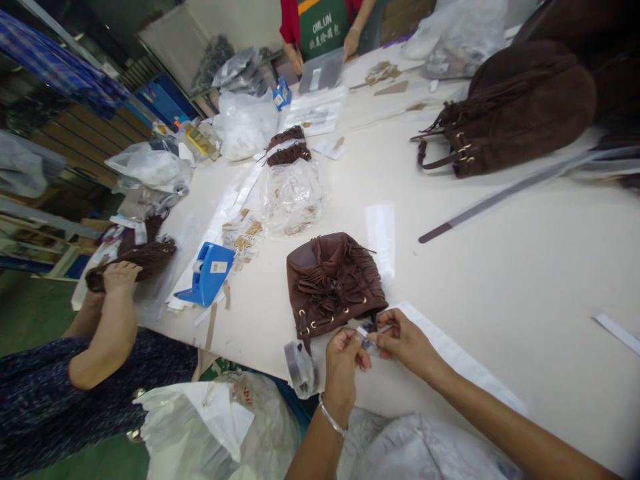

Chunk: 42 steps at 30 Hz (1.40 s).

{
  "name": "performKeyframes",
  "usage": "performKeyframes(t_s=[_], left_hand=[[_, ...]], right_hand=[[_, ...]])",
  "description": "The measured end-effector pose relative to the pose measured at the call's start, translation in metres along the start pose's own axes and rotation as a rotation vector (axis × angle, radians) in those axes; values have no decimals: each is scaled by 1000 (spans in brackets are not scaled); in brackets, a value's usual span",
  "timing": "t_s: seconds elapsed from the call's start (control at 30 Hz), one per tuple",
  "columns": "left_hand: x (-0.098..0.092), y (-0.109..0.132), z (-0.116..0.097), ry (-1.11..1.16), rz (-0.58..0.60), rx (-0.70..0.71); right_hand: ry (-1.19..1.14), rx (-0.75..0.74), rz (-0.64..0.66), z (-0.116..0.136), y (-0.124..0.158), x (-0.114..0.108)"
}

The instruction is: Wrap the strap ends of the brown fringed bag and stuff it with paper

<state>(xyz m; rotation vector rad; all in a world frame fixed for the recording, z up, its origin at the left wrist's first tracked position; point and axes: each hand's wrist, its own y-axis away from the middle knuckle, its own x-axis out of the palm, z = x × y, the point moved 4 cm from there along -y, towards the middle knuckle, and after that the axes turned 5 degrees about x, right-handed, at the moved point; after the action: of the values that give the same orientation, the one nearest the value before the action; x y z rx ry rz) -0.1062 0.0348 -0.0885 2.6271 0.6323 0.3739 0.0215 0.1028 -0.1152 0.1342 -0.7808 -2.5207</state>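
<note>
A dark brown fringed bag (336, 287) with gold eyelets lies on the pale table, right in front of my hands. At its near edge, my left hand (346, 352) and my right hand (400, 340) meet, both with fingers pinched. Between them is a small clear plastic piece with a white strip (364, 332), partly covered by my fingers. A strap from the bag hangs toward the table edge, by a roll of clear material (301, 370) left of my left hand.
A blue tape dispenser (207, 273) stands left of the bag. Beyond it are a clear plastic bag (295, 193) and a fringed brown piece (289, 145). A larger brown bag (530, 110) lies at right. One co-worker (100, 360) handles a brown item; another (325, 30) stands across the table.
</note>
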Motion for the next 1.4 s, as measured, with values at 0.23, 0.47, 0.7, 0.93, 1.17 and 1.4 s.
performKeyframes(t_s=[0.23,0.47,0.7,0.93,1.17,1.4], left_hand=[[3,-4,-3,-37,-46,-21],[3,-2,2,-61,-77,8],[6,2,10,-39,-144,74],[13,5,7,-216,-203,161],[12,18,2,-547,-81,278],[10,15,1,-429,-104,178]], right_hand=[[44,29,31,0,-6,-4],[-77,49,54,-1,-12,1],[152,33,-90,-1,-12,5],[343,33,-249,7,-8,8],[93,144,-73,5,-11,2],[-291,174,84,1,-3,-2]])
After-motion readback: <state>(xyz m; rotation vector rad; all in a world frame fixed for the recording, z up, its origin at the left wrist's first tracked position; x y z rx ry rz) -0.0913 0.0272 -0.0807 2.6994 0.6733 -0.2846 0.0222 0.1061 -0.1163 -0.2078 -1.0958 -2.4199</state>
